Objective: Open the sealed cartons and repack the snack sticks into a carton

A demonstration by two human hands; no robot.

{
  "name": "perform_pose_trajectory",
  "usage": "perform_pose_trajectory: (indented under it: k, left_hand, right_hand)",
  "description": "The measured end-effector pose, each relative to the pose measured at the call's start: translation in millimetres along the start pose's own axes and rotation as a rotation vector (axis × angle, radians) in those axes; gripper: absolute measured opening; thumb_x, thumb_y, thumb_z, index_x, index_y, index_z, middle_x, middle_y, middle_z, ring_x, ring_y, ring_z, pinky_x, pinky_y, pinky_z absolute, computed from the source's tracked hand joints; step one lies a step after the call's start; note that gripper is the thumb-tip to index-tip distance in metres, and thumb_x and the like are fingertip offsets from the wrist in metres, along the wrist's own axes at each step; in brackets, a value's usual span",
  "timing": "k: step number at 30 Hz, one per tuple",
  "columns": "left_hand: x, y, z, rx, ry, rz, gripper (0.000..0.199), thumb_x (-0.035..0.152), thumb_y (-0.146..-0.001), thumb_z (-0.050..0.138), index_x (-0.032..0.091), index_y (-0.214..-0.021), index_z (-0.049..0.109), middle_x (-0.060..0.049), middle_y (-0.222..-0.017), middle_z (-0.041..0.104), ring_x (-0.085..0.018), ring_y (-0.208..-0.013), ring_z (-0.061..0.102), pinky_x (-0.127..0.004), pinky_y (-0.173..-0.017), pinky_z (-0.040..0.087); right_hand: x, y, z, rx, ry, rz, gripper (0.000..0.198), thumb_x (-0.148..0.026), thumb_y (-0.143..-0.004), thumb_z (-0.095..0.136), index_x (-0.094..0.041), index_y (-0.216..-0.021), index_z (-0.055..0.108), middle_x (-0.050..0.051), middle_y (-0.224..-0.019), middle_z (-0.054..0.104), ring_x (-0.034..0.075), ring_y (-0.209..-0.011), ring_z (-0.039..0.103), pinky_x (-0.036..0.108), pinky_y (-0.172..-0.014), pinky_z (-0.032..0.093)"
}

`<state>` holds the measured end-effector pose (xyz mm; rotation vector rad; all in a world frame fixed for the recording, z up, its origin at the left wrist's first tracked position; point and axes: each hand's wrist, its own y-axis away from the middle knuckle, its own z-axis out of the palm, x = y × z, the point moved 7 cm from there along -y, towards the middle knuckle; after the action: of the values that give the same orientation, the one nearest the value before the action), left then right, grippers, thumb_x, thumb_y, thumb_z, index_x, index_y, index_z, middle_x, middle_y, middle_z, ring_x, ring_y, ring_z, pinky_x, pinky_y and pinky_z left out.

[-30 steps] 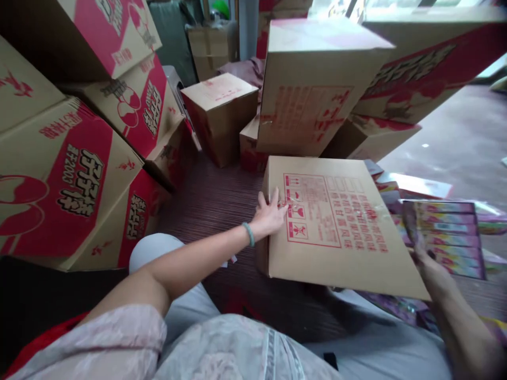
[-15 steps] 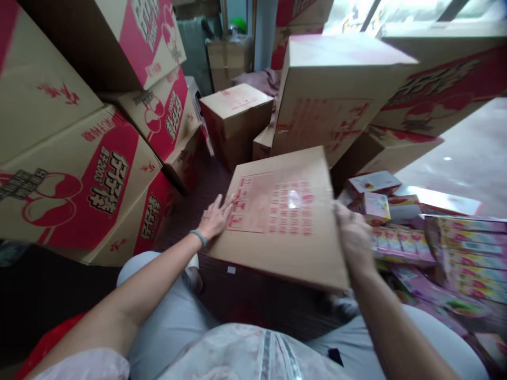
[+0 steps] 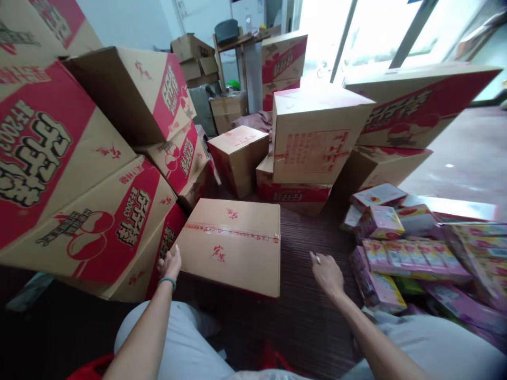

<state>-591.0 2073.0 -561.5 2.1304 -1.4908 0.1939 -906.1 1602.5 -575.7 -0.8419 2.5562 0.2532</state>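
A taped cardboard carton (image 3: pixel 249 264) lies flat on the dark floor in front of me, with red print and a printed tape strip across its top. My left hand (image 3: pixel 171 263), a teal band on its wrist, is at the carton's near left corner with its fingers apart; whether it touches the cardboard I cannot tell. Off the carton's right side, over the floor, is my right hand (image 3: pixel 328 274). Its fingers are curled, a ring shows on one, and nothing is visible in them.
Stacked red-and-tan cartons (image 3: pixel 111 221) rise close on my left. More cartons stand ahead, including a tall one (image 3: pixel 312 142) and a smaller one (image 3: pixel 241 158). Small colourful packets and boxes (image 3: pixel 412 258) are piled at right. Bright glass doors (image 3: pixel 368 37) are behind.
The carton was tilted between both hands; now it lies flat on the floor, showing its taped face. My right hand has let go and moved away from it. My view has tipped upward.
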Motion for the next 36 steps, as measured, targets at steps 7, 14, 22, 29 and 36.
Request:
perform_pose_trajectory:
  k: [7, 14, 22, 29, 36]
  left_hand:
    - [-20, -35, 8, 0.125, 0.013, -0.105, 0.070, 0.059, -0.088, 0.014, 0.014, -0.124, 0.053, -0.020, -0.137, 0.050, -0.035, -0.133, 0.037, -0.046, -0.107, 0.033]
    - [-18, -51, 22, 0.264, -0.037, -0.266, 0.071, 0.062, -0.086, 0.018, 0.012, -0.122, 0.053, -0.023, -0.131, 0.051, -0.036, -0.133, 0.034, -0.053, -0.107, 0.029]
    - [-11, -35, 32, 0.279, -0.138, -0.358, 0.084, 0.073, -0.080, 0.013, 0.013, -0.124, 0.051, -0.027, -0.127, 0.049, -0.043, -0.125, 0.041, -0.058, -0.097, 0.039]
    - [11, 22, 72, 0.170, -0.158, -0.277, 0.083, 0.079, -0.076, 0.020, 0.019, -0.127, 0.047, -0.022, -0.130, 0.044, -0.043, -0.123, 0.043, -0.053, -0.097, 0.040]
    - [30, 98, 98, 0.000, -0.326, -0.122, 0.073, 0.070, -0.085, 0.018, 0.016, -0.125, 0.047, -0.022, -0.126, 0.051, -0.037, -0.118, 0.051, -0.047, -0.092, 0.044]
  right_hand:
    - [-96, -88, 5, -0.073, 0.058, -0.314, 0.043, -0.041, -0.099, 0.031, -0.017, -0.114, 0.064, 0.011, -0.116, 0.059, 0.017, -0.098, 0.059, 0.025, -0.077, 0.041]
    - [-180, -183, 77, -0.340, 0.314, -0.375, 0.042, -0.047, -0.097, 0.034, -0.020, -0.115, 0.059, 0.011, -0.117, 0.058, 0.022, -0.095, 0.062, 0.029, -0.075, 0.045]
    - [-147, -195, 105, -0.312, 0.315, -0.303, 0.039, -0.031, -0.098, 0.025, -0.015, -0.114, 0.056, 0.015, -0.113, 0.057, 0.026, -0.097, 0.063, 0.034, -0.077, 0.047]
    - [-61, -179, 55, -0.204, 0.363, -0.217, 0.042, -0.037, -0.098, 0.023, -0.019, -0.118, 0.055, 0.014, -0.114, 0.057, 0.025, -0.090, 0.065, 0.034, -0.074, 0.047]
    - [23, -151, 2, -0.199, 0.253, 0.092, 0.055, -0.054, -0.092, 0.036, -0.018, -0.133, 0.043, 0.018, -0.131, 0.041, 0.031, -0.103, 0.061, 0.040, -0.082, 0.047]
